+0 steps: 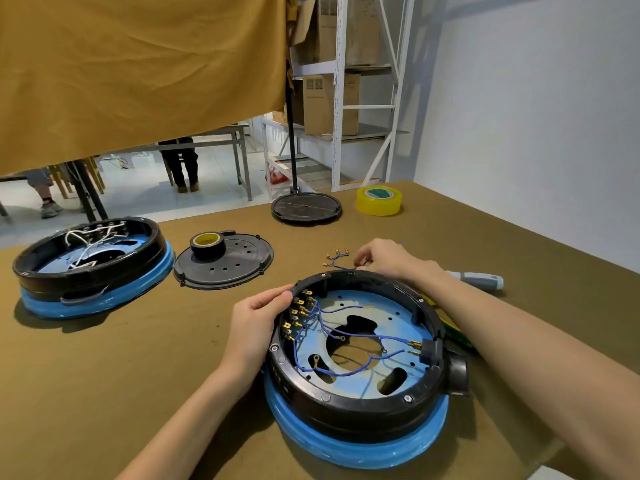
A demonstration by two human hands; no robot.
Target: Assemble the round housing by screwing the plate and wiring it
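Observation:
The round black housing (360, 415) with a blue base ring sits in front of me, open at the top. Inside lies a blue-filmed metal plate (398, 327) with cut-outs, and blue wires (349, 336) run from brass terminals on the left wall to a black block on the right. My left hand (258, 315) grips the housing's left rim beside the terminals. My right hand (384, 258) reaches past the far rim and pinches a loose blue wire (337, 259) with brass lugs that lies on the table.
A second housing (93, 268) with white wires stands at the left. A black cover plate (239, 263) carries a black tape roll (207, 244). Farther back lie another round cover (306, 206) and a yellow tape roll (379, 200). A grey screwdriver (479, 280) lies right of my right wrist.

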